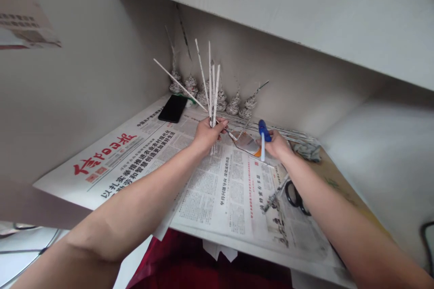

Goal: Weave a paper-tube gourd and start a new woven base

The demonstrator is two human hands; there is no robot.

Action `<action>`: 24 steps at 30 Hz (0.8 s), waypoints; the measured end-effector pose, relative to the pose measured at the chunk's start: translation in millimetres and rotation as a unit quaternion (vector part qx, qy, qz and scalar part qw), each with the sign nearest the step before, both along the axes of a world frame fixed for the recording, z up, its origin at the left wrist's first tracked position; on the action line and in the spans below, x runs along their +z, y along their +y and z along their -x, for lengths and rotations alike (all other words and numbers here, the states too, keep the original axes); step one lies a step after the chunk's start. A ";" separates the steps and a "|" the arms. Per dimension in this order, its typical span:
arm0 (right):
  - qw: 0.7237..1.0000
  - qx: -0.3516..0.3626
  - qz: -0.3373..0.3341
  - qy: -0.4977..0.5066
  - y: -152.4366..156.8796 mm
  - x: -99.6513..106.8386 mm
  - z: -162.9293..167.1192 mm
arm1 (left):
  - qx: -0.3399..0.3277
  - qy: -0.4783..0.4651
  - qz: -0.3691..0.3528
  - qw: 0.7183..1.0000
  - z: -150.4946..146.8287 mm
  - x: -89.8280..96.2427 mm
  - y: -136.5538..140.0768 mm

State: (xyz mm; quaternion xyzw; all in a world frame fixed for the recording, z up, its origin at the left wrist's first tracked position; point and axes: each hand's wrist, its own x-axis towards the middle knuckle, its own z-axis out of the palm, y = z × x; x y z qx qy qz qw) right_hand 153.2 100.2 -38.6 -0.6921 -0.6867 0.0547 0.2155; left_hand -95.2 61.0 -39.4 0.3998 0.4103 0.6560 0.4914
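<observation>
My left hand pinches the lower ends of several thin rolled-paper sticks. Most of them stand up in a loose fan, and one slants far to the left. To the right, my right hand is closed on a blue glue gun, with a whitish glue stick pointing down from it. A bent paper stick shows between the two hands, above the newspaper. My left fingers partly hide the point where the sticks meet.
Newspaper covers the tabletop. Several woven gourd shapes line the back wall, with a black phone near them. Long paper sticks, a grey cloth and black-handled scissors lie at the right. A shelf overhangs the table.
</observation>
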 end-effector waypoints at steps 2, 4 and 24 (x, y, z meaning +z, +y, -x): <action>1.000 -0.008 0.009 0.000 4.1 -2.4 4.7 | 0.004 0.003 -0.001 1.000 -0.1 0.8 -0.3; 1.000 0.001 0.015 0.004 1.2 -4.7 8.3 | 0.011 0.009 0.003 1.000 -0.3 1.9 -0.7; 0.985 0.115 -0.004 0.129 -116.9 14.8 -5.9 | -0.164 0.293 -0.046 0.941 1.7 5.5 -17.1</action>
